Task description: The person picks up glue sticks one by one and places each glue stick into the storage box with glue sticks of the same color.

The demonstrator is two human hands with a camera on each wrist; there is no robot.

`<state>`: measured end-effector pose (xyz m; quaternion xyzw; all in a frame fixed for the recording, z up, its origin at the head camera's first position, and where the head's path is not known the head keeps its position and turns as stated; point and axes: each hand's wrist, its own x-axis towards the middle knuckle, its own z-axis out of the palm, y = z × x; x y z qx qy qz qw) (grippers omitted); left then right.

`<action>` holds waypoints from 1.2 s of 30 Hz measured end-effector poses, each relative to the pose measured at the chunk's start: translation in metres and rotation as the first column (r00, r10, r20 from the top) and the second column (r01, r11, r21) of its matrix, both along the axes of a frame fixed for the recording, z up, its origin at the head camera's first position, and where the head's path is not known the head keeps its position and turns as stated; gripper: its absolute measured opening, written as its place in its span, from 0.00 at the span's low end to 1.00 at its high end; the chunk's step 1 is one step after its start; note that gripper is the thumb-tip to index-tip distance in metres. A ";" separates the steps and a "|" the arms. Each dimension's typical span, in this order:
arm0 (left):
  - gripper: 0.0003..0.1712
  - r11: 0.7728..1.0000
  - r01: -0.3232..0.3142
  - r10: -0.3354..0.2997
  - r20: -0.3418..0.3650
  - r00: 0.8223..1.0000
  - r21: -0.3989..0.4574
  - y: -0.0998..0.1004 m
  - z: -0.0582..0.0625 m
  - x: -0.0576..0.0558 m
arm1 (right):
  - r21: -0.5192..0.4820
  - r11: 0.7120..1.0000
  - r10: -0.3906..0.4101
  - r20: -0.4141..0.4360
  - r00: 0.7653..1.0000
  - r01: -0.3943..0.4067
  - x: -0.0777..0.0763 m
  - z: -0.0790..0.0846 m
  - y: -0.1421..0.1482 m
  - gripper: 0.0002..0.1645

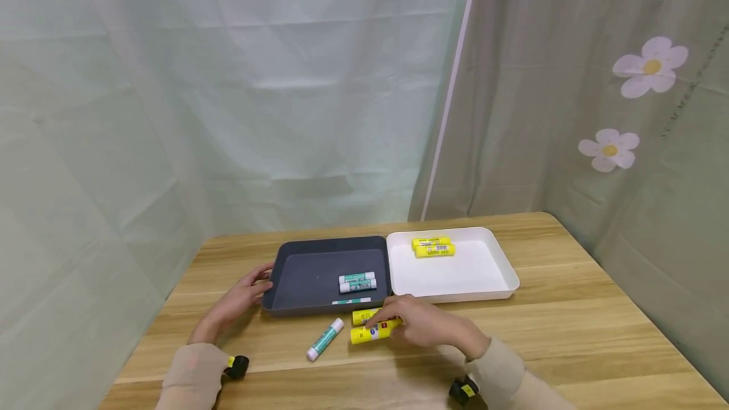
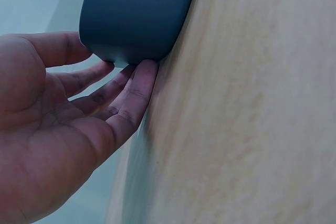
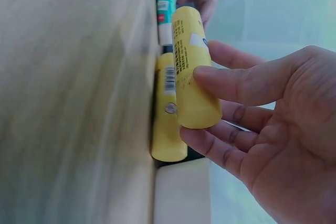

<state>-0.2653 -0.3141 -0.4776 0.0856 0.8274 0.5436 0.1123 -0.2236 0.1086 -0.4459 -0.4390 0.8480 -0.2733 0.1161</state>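
Right hand (image 1: 423, 321) pinches yellow glue stick (image 1: 373, 333), well apart from relaxed left hand (image 1: 243, 294)

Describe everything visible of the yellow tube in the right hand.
The yellow tube is a smooth, plastic-looking cylinder with dark print and a white-and-blue patch. The right hand grips it between thumb and fingers, seemingly off the table, nearer than the dark tray, slightly angled to another tube beside it.

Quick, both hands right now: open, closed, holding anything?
Left hand: open, touching the left end of the dark tray.
Right hand: closed, holding a yellow glue stick.
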 end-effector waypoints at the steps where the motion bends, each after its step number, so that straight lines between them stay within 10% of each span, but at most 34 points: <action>1: 0.34 1.000 -0.001 0.001 -0.001 1.000 0.002 0.000 0.000 0.000 | -0.008 1.000 0.000 0.007 1.000 0.000 -0.001 0.001 0.001 0.35; 36: 0.35 1.000 0.005 -0.005 0.007 1.000 0.023 -0.001 -0.002 -0.001 | -0.137 0.980 -0.151 -0.029 0.988 0.146 -0.025 0.038 0.064 0.28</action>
